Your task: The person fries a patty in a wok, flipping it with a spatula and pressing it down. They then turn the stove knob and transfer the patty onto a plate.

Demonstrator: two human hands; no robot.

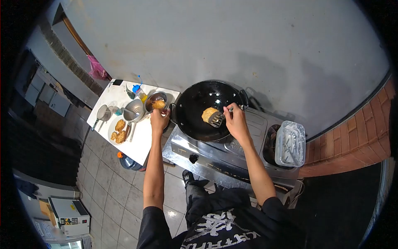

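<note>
My right hand is wrapped round the handle of a slotted spatula. The spatula's head touches a golden battered piece of food inside a large black wok on the stove. My left hand is closed at the front edge of a metal bowl, left of the wok. Whatever its fingers pinch, if anything, is hidden. An orange-brown piece of food lies in that bowl, just beyond the fingertips. Further left, several fried pieces rest on a white plate.
On the white table stand a second metal bowl, a strainer and a blue-capped bottle. A plastic tub sits at the stove's right end. Behind the wok rises a grey wall; a water jug is below the table.
</note>
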